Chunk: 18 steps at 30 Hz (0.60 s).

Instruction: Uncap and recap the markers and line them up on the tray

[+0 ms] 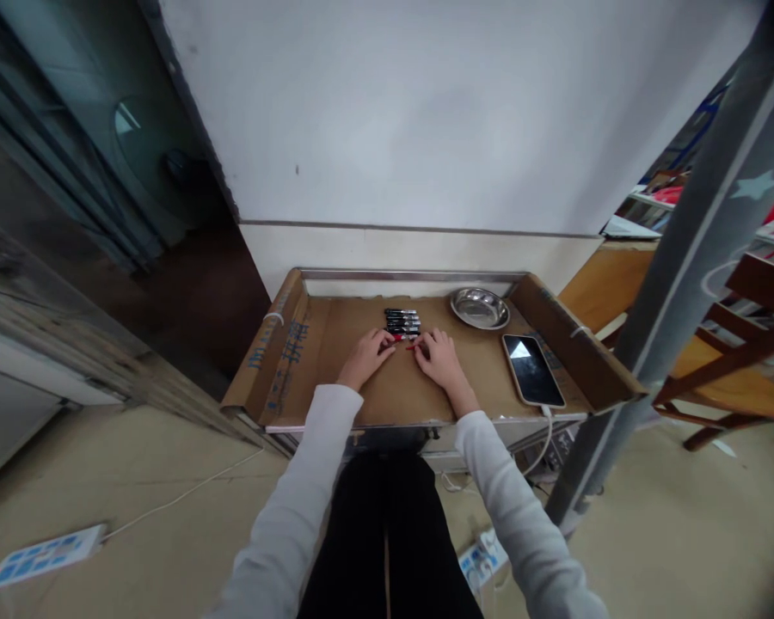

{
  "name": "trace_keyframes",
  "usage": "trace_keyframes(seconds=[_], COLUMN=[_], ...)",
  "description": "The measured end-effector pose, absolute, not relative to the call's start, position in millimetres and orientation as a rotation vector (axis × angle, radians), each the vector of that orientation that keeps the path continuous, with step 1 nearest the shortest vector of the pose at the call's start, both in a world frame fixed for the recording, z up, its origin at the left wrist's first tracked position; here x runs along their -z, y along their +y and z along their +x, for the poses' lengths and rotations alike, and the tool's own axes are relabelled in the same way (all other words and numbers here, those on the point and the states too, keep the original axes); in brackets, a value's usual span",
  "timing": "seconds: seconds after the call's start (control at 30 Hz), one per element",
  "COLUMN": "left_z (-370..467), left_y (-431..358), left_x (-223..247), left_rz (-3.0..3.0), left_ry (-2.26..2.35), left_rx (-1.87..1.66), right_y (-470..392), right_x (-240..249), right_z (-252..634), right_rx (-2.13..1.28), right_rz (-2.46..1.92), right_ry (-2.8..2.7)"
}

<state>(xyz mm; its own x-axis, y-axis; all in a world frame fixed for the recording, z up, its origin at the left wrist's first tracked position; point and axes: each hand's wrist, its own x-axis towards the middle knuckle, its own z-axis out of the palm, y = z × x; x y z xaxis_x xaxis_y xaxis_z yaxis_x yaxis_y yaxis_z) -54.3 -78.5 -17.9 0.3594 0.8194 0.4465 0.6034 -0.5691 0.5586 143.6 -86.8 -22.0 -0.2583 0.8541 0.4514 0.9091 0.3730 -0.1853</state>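
That red pen (402, 337) looks light, stiff, pinchable mid-barrel; left hand (365, 358) and right hand (439, 358) curl fingers half-closed, grip I can't tell.

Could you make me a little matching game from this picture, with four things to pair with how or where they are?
Things:
1. Bowl
2. Phone
3. Black markers
4. Chair

Descriptions:
A. Lying side by side on the cardboard
B. Wooden, near the picture's right edge
C. Round, shiny and metal
D. Has a white cable plugged into its near end

Right pairs: 1-C, 2-D, 3-A, 4-B
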Motion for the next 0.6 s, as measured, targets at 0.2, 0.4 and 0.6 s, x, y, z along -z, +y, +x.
trace_keyframes(seconds=[0.2,0.4,0.6], left_z=[-53.4,-49.6,-51.0], left_y=[-79.5,-75.3,-69.8], left_x=[16.8,12.0,10.0], left_rz=[2.380,2.330,2.146], left_ry=[1.333,1.320,1.323], left_rx=[-0.974,-1.152,-1.334], right_y=[-87.6,-88.0,-85.2], right_x=[21.8,18.6,25.1], right_z=[142.3,141.1,141.1], right_rx=[0.169,0.129,-0.043], right_rz=[-1.565,-1.523,-1.323], right_ry=[-2.138,-2.168,-2.185])
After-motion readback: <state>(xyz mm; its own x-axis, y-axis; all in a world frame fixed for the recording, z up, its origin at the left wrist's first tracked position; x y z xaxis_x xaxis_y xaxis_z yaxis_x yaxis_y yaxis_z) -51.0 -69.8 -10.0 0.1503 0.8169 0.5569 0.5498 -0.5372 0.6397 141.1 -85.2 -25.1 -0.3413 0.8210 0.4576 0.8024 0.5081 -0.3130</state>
